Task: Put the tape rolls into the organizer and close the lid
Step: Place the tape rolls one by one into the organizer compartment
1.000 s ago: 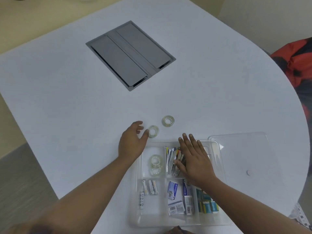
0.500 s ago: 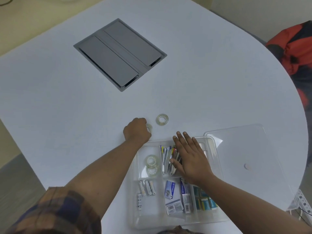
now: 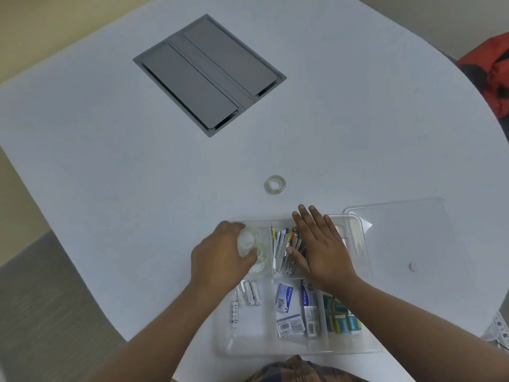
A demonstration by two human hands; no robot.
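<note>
My left hand (image 3: 220,257) grips a clear tape roll (image 3: 248,239) and holds it over the far-left compartment of the clear plastic organizer (image 3: 360,244). Other tape rolls (image 3: 260,267) lie in that compartment beneath it. One more clear tape roll (image 3: 275,184) lies flat on the white table beyond the organizer. My right hand (image 3: 319,249) rests flat, fingers spread, on the organizer's middle compartment of clips and pens. The clear lid (image 3: 407,244) lies on the table to the right of the organizer, apart from it.
A grey hatch panel (image 3: 209,74) is set into the white table (image 3: 110,161) at the back. Batteries (image 3: 248,296), small boxes (image 3: 289,307) and teal packs (image 3: 341,318) fill the organizer's near compartments. A red and black bag (image 3: 493,75) sits past the table's right edge.
My left hand closed on the nearer tape roll on the table, lifted it and brought it back over the organizer's far-left compartment. My right hand stayed on the organizer.
</note>
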